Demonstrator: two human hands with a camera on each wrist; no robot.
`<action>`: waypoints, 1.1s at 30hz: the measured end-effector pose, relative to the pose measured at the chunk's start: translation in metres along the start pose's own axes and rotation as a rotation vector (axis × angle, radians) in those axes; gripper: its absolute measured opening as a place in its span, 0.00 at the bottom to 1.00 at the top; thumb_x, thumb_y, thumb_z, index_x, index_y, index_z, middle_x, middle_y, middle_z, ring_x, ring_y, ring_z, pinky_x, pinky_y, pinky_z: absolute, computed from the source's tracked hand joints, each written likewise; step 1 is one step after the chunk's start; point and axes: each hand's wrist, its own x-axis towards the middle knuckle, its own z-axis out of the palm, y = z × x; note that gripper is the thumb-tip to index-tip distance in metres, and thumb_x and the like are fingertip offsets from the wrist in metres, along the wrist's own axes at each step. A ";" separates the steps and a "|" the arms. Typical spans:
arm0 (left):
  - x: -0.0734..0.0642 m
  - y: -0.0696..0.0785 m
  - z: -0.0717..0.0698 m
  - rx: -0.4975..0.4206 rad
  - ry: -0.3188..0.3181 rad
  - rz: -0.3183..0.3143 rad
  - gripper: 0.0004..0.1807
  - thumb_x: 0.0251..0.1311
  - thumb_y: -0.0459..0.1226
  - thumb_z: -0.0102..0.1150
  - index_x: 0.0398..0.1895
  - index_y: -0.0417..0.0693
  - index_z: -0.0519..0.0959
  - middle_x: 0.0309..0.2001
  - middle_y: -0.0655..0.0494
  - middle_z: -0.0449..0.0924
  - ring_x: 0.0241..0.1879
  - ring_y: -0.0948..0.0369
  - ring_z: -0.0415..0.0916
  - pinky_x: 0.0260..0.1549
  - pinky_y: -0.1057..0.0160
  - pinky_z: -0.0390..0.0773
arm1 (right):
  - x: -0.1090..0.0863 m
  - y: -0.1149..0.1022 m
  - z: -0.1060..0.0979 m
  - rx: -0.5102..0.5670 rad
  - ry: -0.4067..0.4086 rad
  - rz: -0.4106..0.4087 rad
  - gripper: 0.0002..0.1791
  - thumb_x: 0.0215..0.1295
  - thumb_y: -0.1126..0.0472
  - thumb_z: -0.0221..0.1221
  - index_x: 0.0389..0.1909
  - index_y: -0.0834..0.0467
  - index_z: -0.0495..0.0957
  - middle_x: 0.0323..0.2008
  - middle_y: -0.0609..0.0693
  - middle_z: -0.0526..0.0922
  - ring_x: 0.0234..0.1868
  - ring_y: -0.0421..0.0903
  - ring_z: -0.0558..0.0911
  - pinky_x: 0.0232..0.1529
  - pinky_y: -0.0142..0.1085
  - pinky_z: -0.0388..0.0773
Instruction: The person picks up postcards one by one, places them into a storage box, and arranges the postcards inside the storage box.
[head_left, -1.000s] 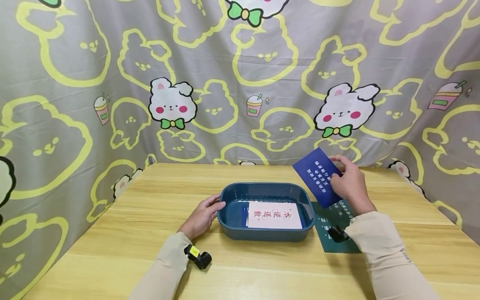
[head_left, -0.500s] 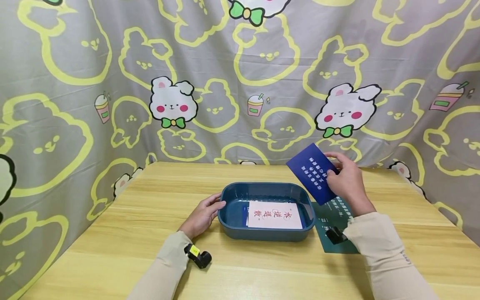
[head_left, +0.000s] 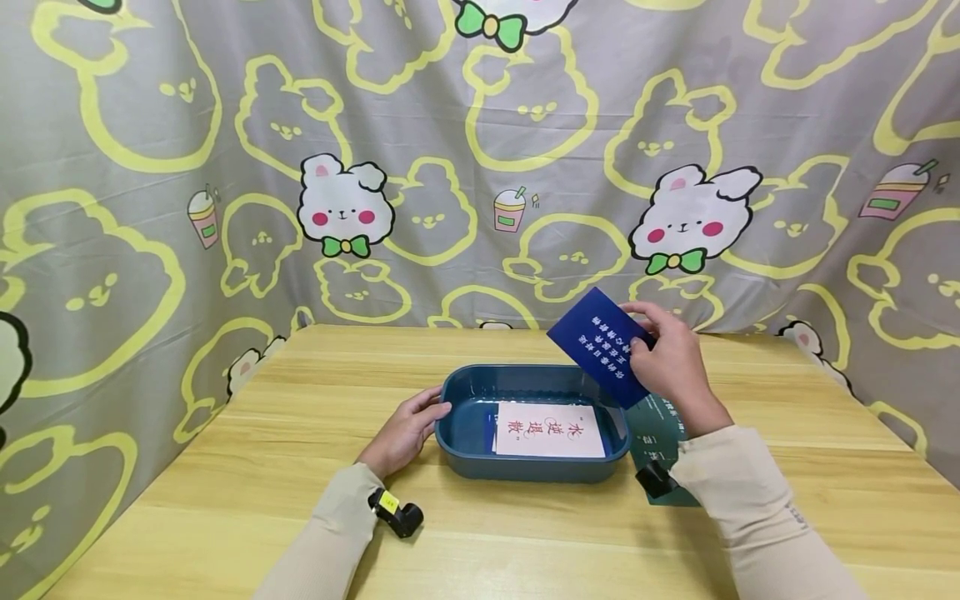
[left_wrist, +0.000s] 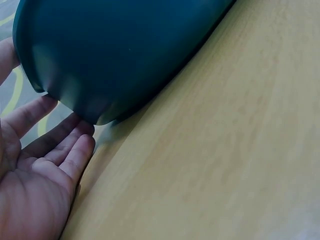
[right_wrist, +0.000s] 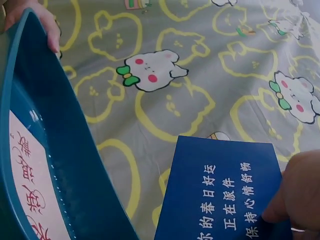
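My right hand point(head_left: 671, 354) pinches a dark blue card point(head_left: 600, 346) with white writing, thumb on its printed face. The card is tilted in the air over the back right corner of a dark teal plastic tub point(head_left: 525, 471). Inside the tub lies a white card point(head_left: 551, 431) with red writing, partly over a blue card point(head_left: 489, 429). My left hand point(head_left: 401, 433) holds the tub's left end, thumb at the rim and the other fingers at the outer wall, as the left wrist view shows. A dark green card point(head_left: 652, 425) lies right of the tub, partly hidden by my right arm.
The tub stands on a light wood-grain table point(head_left: 300, 400). Behind and to both sides hangs a grey curtain point(head_left: 450, 317) with rabbit and bear drawings. Each wrist carries a small black camera.
My right hand has moved left with the blue card, from over the green card to the tub's back right corner. My left hand and the tub have stayed put.
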 end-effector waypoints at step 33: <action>0.000 0.000 0.001 -0.008 0.003 -0.002 0.32 0.71 0.37 0.49 0.72 0.31 0.54 0.68 0.34 0.57 0.67 0.45 0.59 0.63 0.60 0.66 | -0.016 0.012 0.060 0.004 -0.250 -0.195 0.22 0.60 0.74 0.52 0.54 0.56 0.78 0.41 0.63 0.84 0.34 0.55 0.83 0.33 0.51 0.83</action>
